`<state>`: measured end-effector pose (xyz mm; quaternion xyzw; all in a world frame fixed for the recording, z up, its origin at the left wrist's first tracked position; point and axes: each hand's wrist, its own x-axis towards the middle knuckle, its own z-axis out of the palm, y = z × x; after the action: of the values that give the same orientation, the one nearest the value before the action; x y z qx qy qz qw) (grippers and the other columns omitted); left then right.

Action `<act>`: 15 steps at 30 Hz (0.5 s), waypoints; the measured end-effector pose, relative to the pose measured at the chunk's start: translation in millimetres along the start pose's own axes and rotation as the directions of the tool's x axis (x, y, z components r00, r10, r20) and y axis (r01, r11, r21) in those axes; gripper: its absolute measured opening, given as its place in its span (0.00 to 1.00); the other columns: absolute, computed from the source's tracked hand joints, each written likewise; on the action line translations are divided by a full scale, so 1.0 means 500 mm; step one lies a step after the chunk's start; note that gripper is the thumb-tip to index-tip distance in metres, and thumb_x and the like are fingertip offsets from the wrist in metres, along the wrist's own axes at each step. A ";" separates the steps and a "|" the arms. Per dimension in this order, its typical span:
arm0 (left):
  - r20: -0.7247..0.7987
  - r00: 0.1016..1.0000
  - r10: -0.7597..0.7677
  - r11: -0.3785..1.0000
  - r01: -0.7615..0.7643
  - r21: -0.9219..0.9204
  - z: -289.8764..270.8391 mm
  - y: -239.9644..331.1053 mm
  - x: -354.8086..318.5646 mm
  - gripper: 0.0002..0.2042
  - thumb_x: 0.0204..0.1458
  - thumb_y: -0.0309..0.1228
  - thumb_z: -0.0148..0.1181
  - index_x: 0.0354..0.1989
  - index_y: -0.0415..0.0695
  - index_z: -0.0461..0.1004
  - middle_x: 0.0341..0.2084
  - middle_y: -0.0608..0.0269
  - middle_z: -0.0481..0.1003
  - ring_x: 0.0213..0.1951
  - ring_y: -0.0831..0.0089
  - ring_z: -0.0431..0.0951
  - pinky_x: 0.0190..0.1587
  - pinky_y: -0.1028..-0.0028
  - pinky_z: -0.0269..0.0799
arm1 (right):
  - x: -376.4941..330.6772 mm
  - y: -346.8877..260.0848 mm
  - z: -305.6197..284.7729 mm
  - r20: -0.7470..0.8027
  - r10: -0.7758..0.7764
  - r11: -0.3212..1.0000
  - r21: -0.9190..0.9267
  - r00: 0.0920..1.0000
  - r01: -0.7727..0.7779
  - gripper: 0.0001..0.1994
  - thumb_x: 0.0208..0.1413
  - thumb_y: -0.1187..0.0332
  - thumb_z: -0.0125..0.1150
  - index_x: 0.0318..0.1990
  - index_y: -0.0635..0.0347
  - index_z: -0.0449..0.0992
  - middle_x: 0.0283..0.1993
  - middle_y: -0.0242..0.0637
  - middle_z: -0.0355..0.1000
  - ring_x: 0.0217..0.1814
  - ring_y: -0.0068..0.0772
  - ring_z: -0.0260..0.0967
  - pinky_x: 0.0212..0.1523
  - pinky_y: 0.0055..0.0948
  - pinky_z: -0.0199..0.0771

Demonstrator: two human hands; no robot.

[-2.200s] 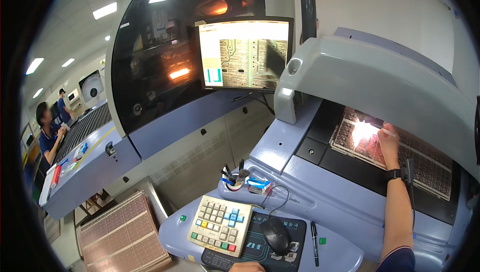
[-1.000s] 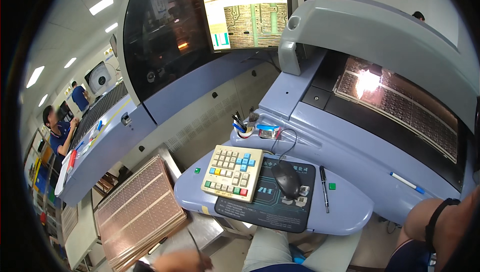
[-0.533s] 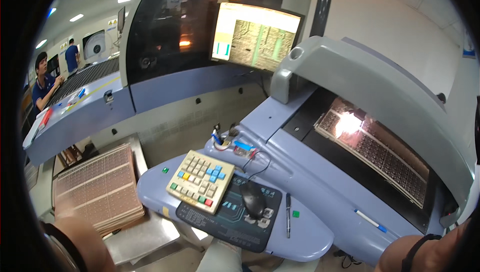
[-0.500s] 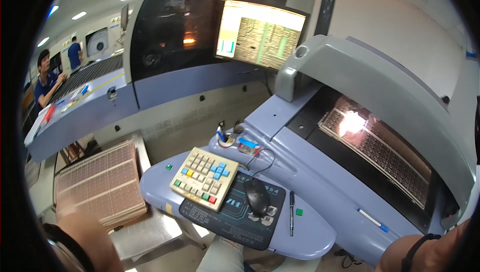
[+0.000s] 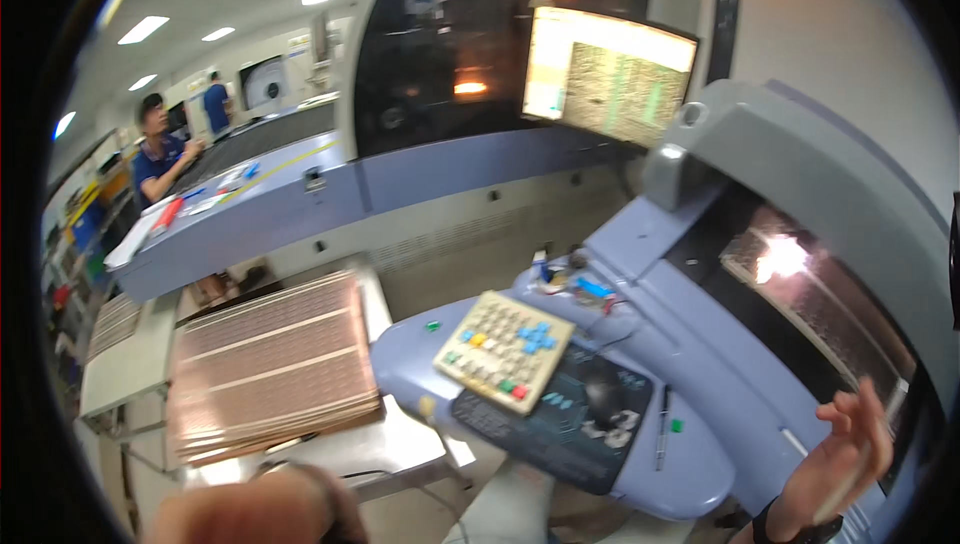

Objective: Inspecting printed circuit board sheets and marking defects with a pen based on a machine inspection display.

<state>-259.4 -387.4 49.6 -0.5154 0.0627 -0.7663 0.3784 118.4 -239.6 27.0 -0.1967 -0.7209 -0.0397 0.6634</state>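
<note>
My right hand [image 5: 845, 454] is raised in front of the lit inspection bed at the right, fingers apart and slightly curled, with a dark band at the wrist. Nothing shows clearly in its grasp. A copper-coloured circuit panel [image 5: 850, 329] lies on the dark bed under the grey hood, partly in glare. At the lower left, my left hand [image 5: 245, 509] is smeared by motion and its fingers cannot be made out. It is nearest to a stack of copper-coloured panels [image 5: 275, 349] on a metal cart.
A purple console shelf [image 5: 695, 479] carries a cream keypad [image 5: 505, 352], a black mouse [image 5: 605, 389] on a dark mat and a pen [image 5: 662, 429]. Behind stands a lit monitor [image 5: 610, 74]. A co-worker [image 5: 160, 154] is at the far left, another person beyond.
The view has swung left, so the scene sits farther right. My right hand has come into sight, open, by the bed. My left arm is still low beside the panel stack.
</note>
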 end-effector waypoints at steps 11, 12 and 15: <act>0.083 -0.299 -0.951 0.107 -0.066 0.992 -0.338 -0.127 -0.449 0.21 0.62 0.45 0.50 0.62 0.57 0.68 0.67 0.55 0.58 0.70 0.51 0.53 0.64 0.36 0.51 | -0.205 0.117 0.071 0.188 0.434 0.870 -0.342 0.881 -0.355 0.11 0.63 0.77 0.52 0.51 0.70 0.73 0.45 0.51 0.75 0.43 0.43 0.76 0.45 0.33 0.76; 0.053 -0.317 -0.947 0.068 -0.037 0.997 -0.335 -0.126 -0.463 0.20 0.61 0.46 0.50 0.61 0.58 0.69 0.66 0.55 0.61 0.68 0.51 0.56 0.64 0.39 0.53 | -0.206 0.116 0.077 0.227 0.369 0.886 -0.378 0.901 -0.268 0.11 0.62 0.78 0.52 0.50 0.69 0.74 0.46 0.50 0.76 0.44 0.45 0.75 0.46 0.34 0.75; 0.089 -0.240 -0.967 0.087 0.019 0.996 -0.341 -0.132 -0.473 0.20 0.60 0.45 0.51 0.60 0.59 0.70 0.63 0.55 0.65 0.66 0.51 0.60 0.63 0.41 0.56 | -0.258 0.167 0.127 0.170 0.379 0.922 -0.158 0.910 -0.354 0.12 0.61 0.78 0.46 0.49 0.66 0.74 0.49 0.49 0.75 0.36 0.35 0.74 0.39 0.31 0.76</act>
<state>-393.1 -238.3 -172.5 -0.5567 -0.7808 -0.2836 0.0107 92.2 -172.5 -122.9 -0.3721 -0.7295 0.0610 0.5707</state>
